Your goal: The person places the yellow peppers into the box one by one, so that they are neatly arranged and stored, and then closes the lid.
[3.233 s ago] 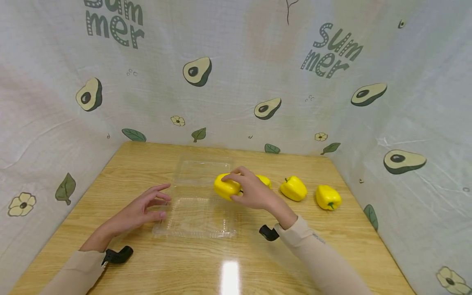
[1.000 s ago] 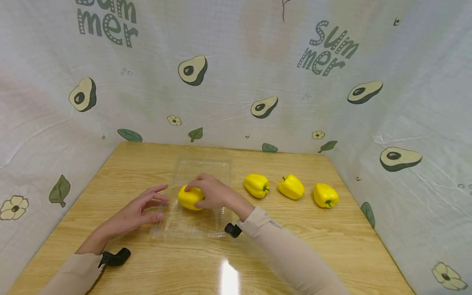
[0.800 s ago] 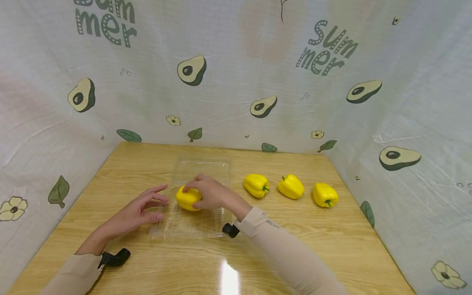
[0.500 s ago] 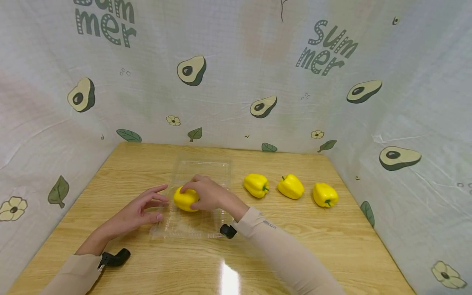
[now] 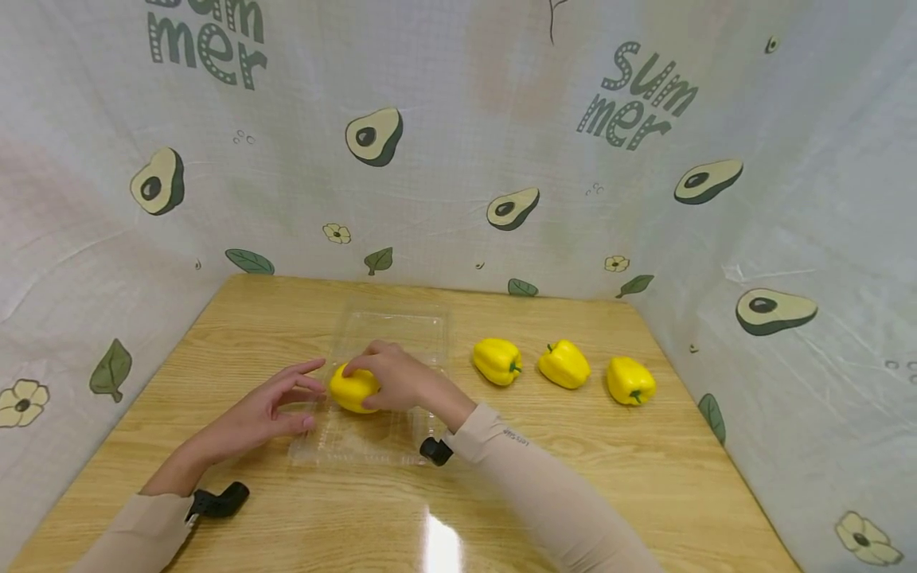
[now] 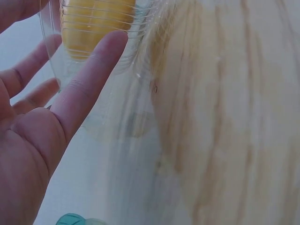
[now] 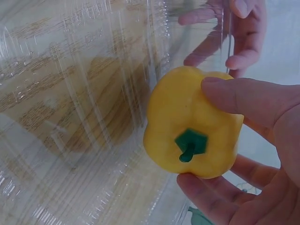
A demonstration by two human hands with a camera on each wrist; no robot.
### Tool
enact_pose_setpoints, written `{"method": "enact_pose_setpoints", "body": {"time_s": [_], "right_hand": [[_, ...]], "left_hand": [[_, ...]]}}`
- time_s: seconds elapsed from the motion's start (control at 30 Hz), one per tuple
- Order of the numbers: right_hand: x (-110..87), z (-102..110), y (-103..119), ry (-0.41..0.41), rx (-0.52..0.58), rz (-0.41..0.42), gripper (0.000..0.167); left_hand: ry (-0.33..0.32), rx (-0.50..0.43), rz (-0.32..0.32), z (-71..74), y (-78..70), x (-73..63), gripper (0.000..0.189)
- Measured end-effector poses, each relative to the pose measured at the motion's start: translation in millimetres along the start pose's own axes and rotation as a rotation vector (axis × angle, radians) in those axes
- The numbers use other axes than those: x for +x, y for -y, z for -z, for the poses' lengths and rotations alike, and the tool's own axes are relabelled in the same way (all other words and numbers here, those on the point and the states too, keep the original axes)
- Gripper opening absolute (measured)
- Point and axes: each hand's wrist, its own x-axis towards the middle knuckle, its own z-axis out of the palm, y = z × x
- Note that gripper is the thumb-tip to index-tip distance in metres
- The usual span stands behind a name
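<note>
My right hand grips a yellow bell pepper inside the clear plastic clamshell box, close to its left wall. In the right wrist view the pepper shows its green stem between thumb and fingers. My left hand stays at the box's left side with fingers spread and relaxed. From the left wrist, the left hand lies along the ribbed clear wall, with the yellow pepper visible through it. Whether the left fingers press on the wall, I cannot tell.
Three more yellow bell peppers, the near one, the middle one and the far-right one, lie in a row right of the box. The box's lid lies folded back. A printed cloth surrounds the wooden table.
My right hand has carried the pepper leftward from the box's right side into the base, then slid it further toward the left wall. The left hand has hardly moved.
</note>
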Motion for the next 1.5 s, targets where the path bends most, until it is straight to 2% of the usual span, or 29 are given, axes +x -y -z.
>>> {"method": "enact_pose_setpoints", "body": {"time_s": [0.83,1.5], "right_hand": [[3.9,-4.6,4.6,-0.005,0.017,-0.038,0.049],[3.6,-2.3,9.3,0.001,-0.038,-0.045,0.05]], "left_hand": [[0.002,-0.023,-0.008,-1.8,1.9,-1.1,0.036],[-0.004,-0.015,-0.005,-2.0,1.5,0.0,0.035]]}}
